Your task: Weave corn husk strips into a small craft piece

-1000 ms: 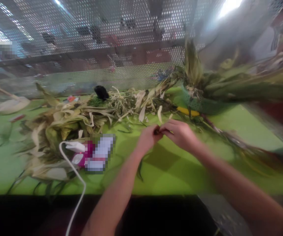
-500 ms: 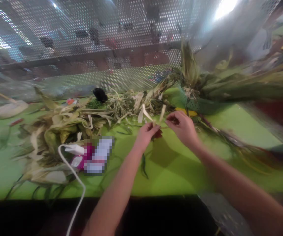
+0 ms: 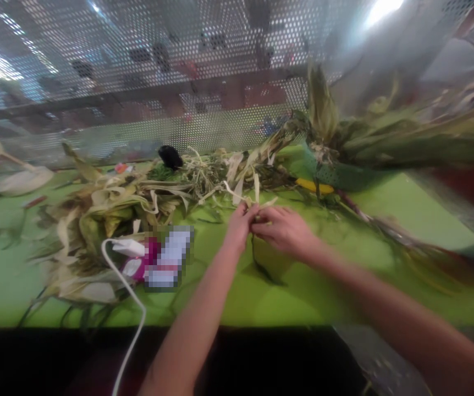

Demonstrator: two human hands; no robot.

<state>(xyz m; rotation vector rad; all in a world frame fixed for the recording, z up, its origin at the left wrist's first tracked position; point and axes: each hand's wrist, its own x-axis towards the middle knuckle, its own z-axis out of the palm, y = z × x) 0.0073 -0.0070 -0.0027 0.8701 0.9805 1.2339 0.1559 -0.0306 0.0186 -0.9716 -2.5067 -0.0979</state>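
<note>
Over the green table (image 3: 237, 308), my left hand (image 3: 238, 224) is closed on pale corn husk strips (image 3: 257, 188), whose ends stick up above the fingertips. Meeting it from the right, my right hand (image 3: 284, 230) has its fingers pinched together at the same bundle. A dark green strip (image 3: 260, 268) hangs down below the fingers and reaches the tabletop. Exactly what the right fingertips grip is hidden by blur and by the fingers themselves.
Dry husks (image 3: 84, 220) lie heaped at the left, with a pixelated phone (image 3: 170, 258) and a white cable (image 3: 138, 302) in front. A green basket (image 3: 344, 176) with leafy husks stands back right. Behind rises a perforated metal screen (image 3: 138, 99). A white ladle (image 3: 25, 180) lies far left.
My right hand has moved left and down to meet the left hand at the husk strips. The strips' ends have shifted, and the hanging dark green strip has swung right.
</note>
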